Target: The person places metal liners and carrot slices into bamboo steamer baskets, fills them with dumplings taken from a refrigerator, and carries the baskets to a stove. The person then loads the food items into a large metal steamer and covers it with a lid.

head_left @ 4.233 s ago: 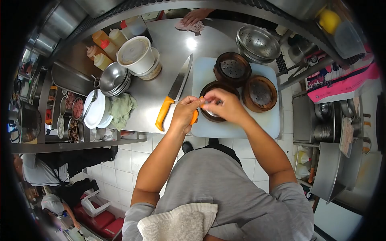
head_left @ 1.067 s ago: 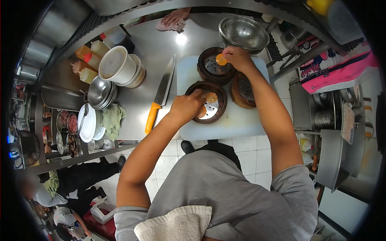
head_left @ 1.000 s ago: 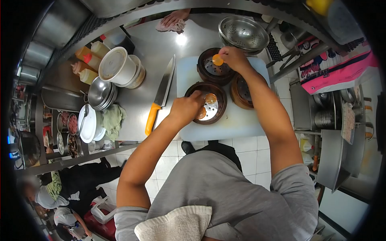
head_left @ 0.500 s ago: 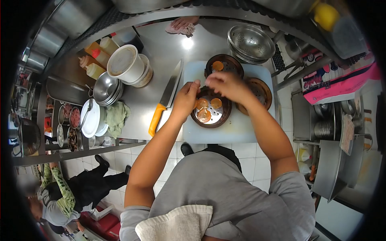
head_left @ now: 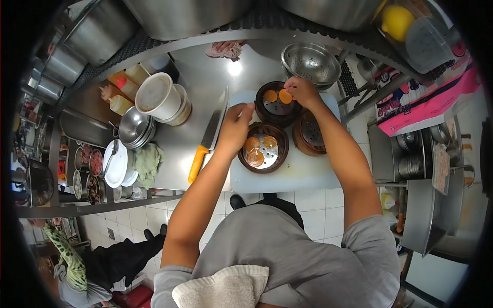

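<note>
Our right hand [head_left: 303,92] has its thumb and finger closed on the edge of a thin orange slice [head_left: 285,96], over the dark far basket [head_left: 260,111]; we cannot tell whether the slice touches the holed plate beneath. Another slice [head_left: 270,96] lies in that basket, just to the left of our right fingertips. We judge the held slice light and bendy, perhaps moist and a little slippery, and easy to tear. The rim suits a gentle pinch, leaving the flat face free.

Our right forearm reaches forward and slants inward past the third basket [head_left: 303,142], elbow out, wrist above the cutting board [head_left: 308,178]. Our left hand [head_left: 235,128] is well apart from it, near the board's left side, thumb and fingers drawn up close; whether they grip anything, we cannot tell. Just right of it sits the near basket [head_left: 279,165], holding three glossy slices [head_left: 255,158]. To its left, the yellow-handled knife [head_left: 213,122] lies on the tabletop [head_left: 197,77], blade pointing away from us.
</note>
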`<state>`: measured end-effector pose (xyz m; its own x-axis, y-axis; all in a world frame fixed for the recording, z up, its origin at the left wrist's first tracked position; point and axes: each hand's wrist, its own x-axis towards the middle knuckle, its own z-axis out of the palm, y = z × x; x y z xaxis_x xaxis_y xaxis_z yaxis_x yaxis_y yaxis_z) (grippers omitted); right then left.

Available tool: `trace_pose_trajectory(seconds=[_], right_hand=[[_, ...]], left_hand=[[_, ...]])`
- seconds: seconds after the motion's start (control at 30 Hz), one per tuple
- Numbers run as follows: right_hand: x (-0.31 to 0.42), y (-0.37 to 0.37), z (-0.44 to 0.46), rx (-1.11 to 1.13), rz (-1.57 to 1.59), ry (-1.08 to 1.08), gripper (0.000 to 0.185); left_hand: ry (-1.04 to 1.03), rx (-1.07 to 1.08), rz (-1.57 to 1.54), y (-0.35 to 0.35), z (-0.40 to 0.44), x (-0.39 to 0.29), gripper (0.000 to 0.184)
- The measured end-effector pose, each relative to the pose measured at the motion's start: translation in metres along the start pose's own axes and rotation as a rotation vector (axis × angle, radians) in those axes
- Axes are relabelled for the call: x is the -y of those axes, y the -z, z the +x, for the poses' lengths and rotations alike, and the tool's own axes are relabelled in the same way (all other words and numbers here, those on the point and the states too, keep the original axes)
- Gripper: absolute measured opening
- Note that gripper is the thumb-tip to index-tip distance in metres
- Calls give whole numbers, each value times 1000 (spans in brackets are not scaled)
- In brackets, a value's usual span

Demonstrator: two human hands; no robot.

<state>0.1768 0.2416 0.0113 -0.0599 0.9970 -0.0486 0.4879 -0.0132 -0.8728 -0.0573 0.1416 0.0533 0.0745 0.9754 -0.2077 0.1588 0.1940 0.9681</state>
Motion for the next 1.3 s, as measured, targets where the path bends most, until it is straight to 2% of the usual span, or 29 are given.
trace_pose_trajectory(seconds=[0.07, 0.1, 0.17, 0.2, 0.27, 0.3, 0.37, 0.4, 0.43, 0.47, 0.53, 0.57, 0.6, 0.63, 0.67, 0.7, 0.73, 0.8, 0.87, 0.97, 1.03, 1.13, 1.2, 1.23, 1.27, 1.3], right_hand=[[-8, -8, 10, -13, -383, 195, 17], [-10, -13, 11, -13, -382, 204, 17], [-12, -23, 9, -167, -639, 307, 12], [-29, -26, 17, -213, -603, 446, 11], [19, -24, -13, -211, -618, 426, 19], [58, -20, -29, -117, -659, 352, 18], [142, -17, -72, 57, -385, 594, 16], [191, -14, -98, 168, -294, 730, 16], [241, -8, -124, 244, -252, 847, 18], [281, -2, -139, 218, -353, 1018, 17], [352, -2, -138, -68, -442, 1287, 14], [381, -5, -121, -168, -484, 1358, 13], [414, -6, -101, -262, -641, 1423, 13], [446, -8, -80, -227, -777, 1334, 13], [470, -13, -61, -223, -944, 1195, 12], [493, -23, -38, -122, -1106, 1008, 15], [507, -31, -17, -20, -1252, 805, 17], [512, -38, 7, 165, -1346, 659, 22], [511, -44, 21, 148, -1288, 623, 23], [507, -47, 32, 161, -1210, 563, 25], [504, -44, 37, 171, -1188, 535, 26], [501, -39, 41, 127, -1276, 621, 26], [501, -35, 41, -99, -1051, 712, 20], [502, -34, 40, -93, -1048, 703, 20], [506, -31, 41, -191, -1070, 761, 17], [508, -26, 37, -288, -1090, 814, 15]], left_hand=[[10, -10, -44, 18, -10, -1, 53], [-66, -61, -76, 29, -15, -2, 45], [-156, -127, -112, 52, -30, -7, 38], [-250, -177, -27, 69, -41, -16, 32], [-542, -351, 218, 111, -65, -51, 20], [-710, -450, 377, 129, -79, -74, 15], [-1039, -696, 670, 176, -91, -121, 18], [-1161, -731, 694, 194, -93, -149, 20], [-1177, -752, 591, 200, -97, -180, 21], [-1298, -776, 705, 211, -95, -211, 21], [-1342, -709, 803, 222, -81, -262, 18], [-1329, -611, 901, 235, -62, -282, 18], [-1156, -513, 996, 239, -48, -300, 21], [-945, -385, 1075, 240, -37, -314, 25], [-751, -253, 1307, 245, -23, -327, 32], [-572, -132, 1605, 240, -13, -338, 37], [-480, -75, 1530, 243, 1, -339, 38], [-478, -68, 1597, 238, 5, -345, 36], [-469, -57, 1669, 243, 15, -348, 34], [-580, -14, 1614, 255, 34, -339, 30], [-435, -32, 1654, 251, 28, -344, 27], [-447, -82, 1731, 248, 17, -343, 25], [-435, -84, 1733, 246, 11, -345, 24], [-421, -88, 1735, 244, 9, -345, 24], [-419, -73, 1736, 242, 7, -344, 24], [-453, -122, 1940, 243, 9, -343, 24]])
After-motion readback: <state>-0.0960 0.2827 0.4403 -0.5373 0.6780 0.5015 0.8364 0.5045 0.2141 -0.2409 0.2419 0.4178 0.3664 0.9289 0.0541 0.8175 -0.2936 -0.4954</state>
